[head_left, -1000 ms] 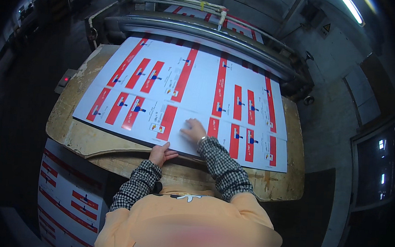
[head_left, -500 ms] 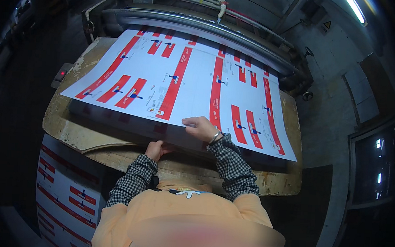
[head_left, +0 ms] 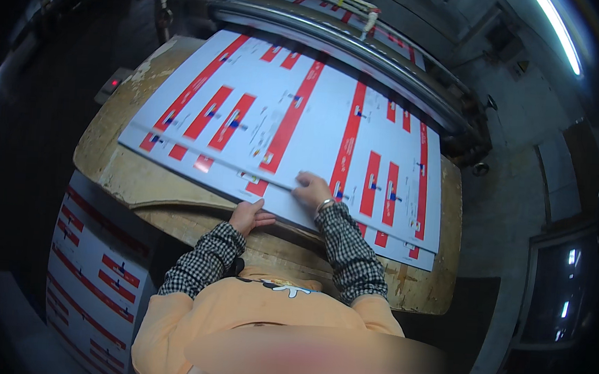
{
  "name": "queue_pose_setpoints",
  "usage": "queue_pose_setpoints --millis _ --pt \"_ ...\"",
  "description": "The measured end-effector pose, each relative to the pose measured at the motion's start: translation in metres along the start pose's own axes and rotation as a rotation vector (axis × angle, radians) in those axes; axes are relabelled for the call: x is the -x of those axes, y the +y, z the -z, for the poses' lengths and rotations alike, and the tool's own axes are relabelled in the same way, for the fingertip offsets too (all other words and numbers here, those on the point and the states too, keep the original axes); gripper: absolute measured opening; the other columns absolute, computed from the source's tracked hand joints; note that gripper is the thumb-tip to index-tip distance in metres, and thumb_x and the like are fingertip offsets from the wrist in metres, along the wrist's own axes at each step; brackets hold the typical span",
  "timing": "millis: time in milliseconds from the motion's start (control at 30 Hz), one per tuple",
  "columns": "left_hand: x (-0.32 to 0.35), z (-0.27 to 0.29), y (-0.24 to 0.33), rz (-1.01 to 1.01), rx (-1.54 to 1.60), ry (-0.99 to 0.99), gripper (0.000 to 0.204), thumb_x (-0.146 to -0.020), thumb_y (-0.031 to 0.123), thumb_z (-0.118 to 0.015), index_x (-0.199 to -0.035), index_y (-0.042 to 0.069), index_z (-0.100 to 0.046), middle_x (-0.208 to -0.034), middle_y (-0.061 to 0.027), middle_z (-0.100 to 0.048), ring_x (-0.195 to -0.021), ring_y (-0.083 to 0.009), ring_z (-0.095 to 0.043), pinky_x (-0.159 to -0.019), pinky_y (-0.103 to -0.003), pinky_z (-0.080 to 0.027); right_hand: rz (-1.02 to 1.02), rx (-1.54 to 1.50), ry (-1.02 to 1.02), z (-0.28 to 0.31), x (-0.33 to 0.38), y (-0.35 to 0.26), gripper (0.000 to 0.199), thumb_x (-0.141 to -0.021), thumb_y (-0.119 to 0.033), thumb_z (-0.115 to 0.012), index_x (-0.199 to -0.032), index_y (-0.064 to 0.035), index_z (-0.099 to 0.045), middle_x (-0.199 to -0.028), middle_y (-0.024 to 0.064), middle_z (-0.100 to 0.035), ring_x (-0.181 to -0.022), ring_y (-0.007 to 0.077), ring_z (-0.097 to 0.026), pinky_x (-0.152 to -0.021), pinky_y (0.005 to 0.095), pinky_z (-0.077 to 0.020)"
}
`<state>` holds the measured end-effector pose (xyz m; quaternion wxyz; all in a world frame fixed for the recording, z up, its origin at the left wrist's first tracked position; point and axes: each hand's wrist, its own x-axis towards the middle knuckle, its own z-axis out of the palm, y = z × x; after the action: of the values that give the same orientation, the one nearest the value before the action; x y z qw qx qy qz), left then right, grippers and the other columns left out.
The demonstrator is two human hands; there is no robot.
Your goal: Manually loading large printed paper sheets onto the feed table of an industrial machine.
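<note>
Two large white printed sheets with red bars and small blue marks overlap on a worn wooden table (head_left: 99, 154). The upper printed sheet (head_left: 316, 133) reaches from the roller down to my right hand (head_left: 311, 191). That hand's fingers are curled in at the sheet's near edge, pinching it. Beneath it the lower printed sheet (head_left: 286, 203) sticks out along the near side. My left hand (head_left: 250, 216) is at this lower edge, thumb at the top and fingers along the front, gripping it; its fingertips are partly hard to make out.
A machine with a long metal roller (head_left: 336, 38) spans the table's far side, and another printed sheet (head_left: 324, 7) shows behind it. A switch box with a red light (head_left: 114, 83) sits at the left. At lower left is a stack of printed sheets (head_left: 92, 270).
The upper sheet's near edge, raised before, now lies lower over another printed sheet that has come into sight. My left hand has taken its edge. A printed sheet now shows behind the roller.
</note>
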<state>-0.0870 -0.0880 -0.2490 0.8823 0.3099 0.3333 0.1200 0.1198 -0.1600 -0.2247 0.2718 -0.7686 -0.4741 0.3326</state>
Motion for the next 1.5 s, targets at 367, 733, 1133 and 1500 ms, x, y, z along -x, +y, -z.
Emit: queue_pose_setpoints --millis 367,733,1133,1500 --pt "0.002 0.000 -0.001 -0.013 0.004 0.000 0.031 -0.086 0.008 -0.046 -0.114 -0.003 -0.040 -0.100 -0.0160 -0.056 -0.086 -0.0260 -0.060 -0.075 -0.037 -0.053 0.163 0.472 -0.042 -0.017 0.036 -0.024 0.076 -0.060 -0.038 -0.072 -0.122 -0.0030 -0.044 -0.135 0.0231 -0.028 -0.128 0.0378 -0.019 -0.104 0.0441 -0.0186" --pt "-0.008 0.012 -0.013 -0.005 0.021 0.052 0.031 -0.086 0.009 -0.040 -0.107 -0.013 -0.043 -0.104 -0.0195 -0.054 -0.094 -0.0313 -0.058 -0.080 -0.041 -0.051 0.219 -0.126 -0.004 0.033 0.045 -0.055 0.034 -0.071 -0.016 -0.060 -0.097 0.0047 -0.060 -0.104 0.0181 -0.059 -0.100 0.0261 -0.057 -0.087 0.0308 -0.0430" --pt "-0.004 0.001 -0.003 -0.008 -0.013 0.027 0.031 -0.090 0.019 -0.041 -0.109 -0.006 -0.043 -0.102 -0.0180 -0.055 -0.089 -0.0283 -0.060 -0.074 -0.039 -0.053 -0.020 -0.035 0.140 -0.007 -0.001 0.004 0.033 -0.067 -0.018 -0.064 -0.094 0.0018 -0.062 -0.109 0.0176 -0.057 -0.106 0.0257 -0.052 -0.089 0.0296 -0.0415" --pt "0.001 -0.003 0.000 -0.024 0.007 0.014 0.029 -0.086 0.010 -0.047 -0.110 -0.006 -0.043 -0.100 -0.0164 -0.056 -0.086 -0.0269 -0.061 -0.075 -0.038 -0.053 0.136 0.581 -0.086 -0.025 0.037 -0.040 0.073 -0.064 -0.031 -0.070 -0.127 -0.0113 -0.039 -0.136 0.0216 -0.025 -0.126 0.0423 -0.018 -0.103 0.0440 -0.0225"
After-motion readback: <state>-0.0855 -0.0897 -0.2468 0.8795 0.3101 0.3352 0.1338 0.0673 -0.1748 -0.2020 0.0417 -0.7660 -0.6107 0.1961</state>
